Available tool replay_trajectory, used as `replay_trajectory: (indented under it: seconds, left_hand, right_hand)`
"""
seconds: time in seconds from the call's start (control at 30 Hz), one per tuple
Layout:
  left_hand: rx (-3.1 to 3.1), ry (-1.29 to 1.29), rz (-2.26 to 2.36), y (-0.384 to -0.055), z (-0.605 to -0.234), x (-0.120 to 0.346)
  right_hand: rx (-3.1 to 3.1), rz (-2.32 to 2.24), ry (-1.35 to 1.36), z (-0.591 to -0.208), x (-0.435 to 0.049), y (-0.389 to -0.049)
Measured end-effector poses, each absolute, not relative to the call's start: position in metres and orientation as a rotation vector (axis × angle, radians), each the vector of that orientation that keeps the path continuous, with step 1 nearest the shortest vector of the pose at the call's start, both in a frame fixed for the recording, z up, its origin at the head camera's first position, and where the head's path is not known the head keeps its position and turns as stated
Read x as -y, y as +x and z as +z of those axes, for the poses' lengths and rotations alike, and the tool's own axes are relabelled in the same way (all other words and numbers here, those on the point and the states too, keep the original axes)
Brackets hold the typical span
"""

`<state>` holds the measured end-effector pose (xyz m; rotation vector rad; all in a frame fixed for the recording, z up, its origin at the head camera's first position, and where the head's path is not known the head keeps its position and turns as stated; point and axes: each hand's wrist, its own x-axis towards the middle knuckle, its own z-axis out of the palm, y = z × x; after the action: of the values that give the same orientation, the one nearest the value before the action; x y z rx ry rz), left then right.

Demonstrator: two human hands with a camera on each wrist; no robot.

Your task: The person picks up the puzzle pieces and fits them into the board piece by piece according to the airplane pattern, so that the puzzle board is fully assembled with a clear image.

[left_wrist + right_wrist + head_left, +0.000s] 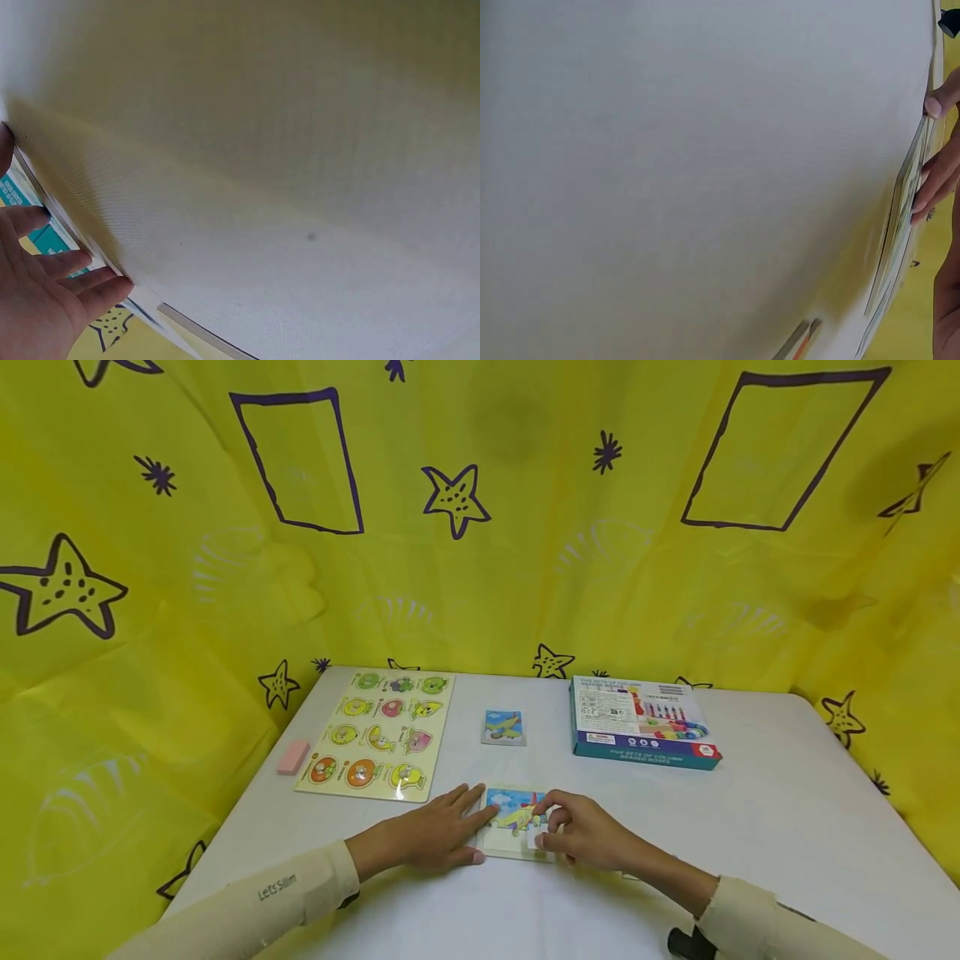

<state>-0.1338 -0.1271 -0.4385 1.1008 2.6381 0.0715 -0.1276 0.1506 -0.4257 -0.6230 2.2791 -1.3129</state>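
A small square jigsaw board [501, 845] with an airplane picture lies near the front of the table, its upper part filled and its lower left bare. My left hand [442, 831] rests with spread, fairly straight fingers at the board's left side, the index fingertip on the picture. Over the lower right, my right hand [588, 833] pinches a puzzle piece [535, 833] between thumb and fingers, partly hiding it. The left wrist view catches the left hand [49, 292] at its edge; in the right wrist view, the right hand's fingertips [933, 107] meet the board's edge [894, 217].
Behind the board lies a small airplane picture card [503, 727]. To the left are a fruit puzzle board [408, 752] and a pink block [293, 757]. A beaded-toy box [645, 722] sits at the back right. A yellow patterned curtain [510, 585] hangs behind the table.
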Motion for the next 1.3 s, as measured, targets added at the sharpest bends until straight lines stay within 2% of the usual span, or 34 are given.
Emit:
replay_trajectory:
  seconds: [0.17, 0.43, 0.8, 1.3]
  left_hand:
    - [-2.641, 1.099, 0.058, -0.135, -0.440, 0.128]
    - [-2.646, 1.107, 0.068, -0.134, -0.439, 0.128]
    - [-2.644, 1.112, 0.048, -0.136, -0.440, 0.129]
    - [-2.643, 1.104, 0.049, -0.135, -0.440, 0.128]
  right_hand:
    - [-2.292, -1.328, -0.689, -0.430, -0.140, -0.132]
    - [-2.248, -1.350, -0.563, -0.433, -0.126, -0.136]
    - [-2.323, -1.251, -0.670, -0.435, -0.117, -0.143]
    - [-2.389, -1.226, -0.581, -0.439, -0.102, -0.140]
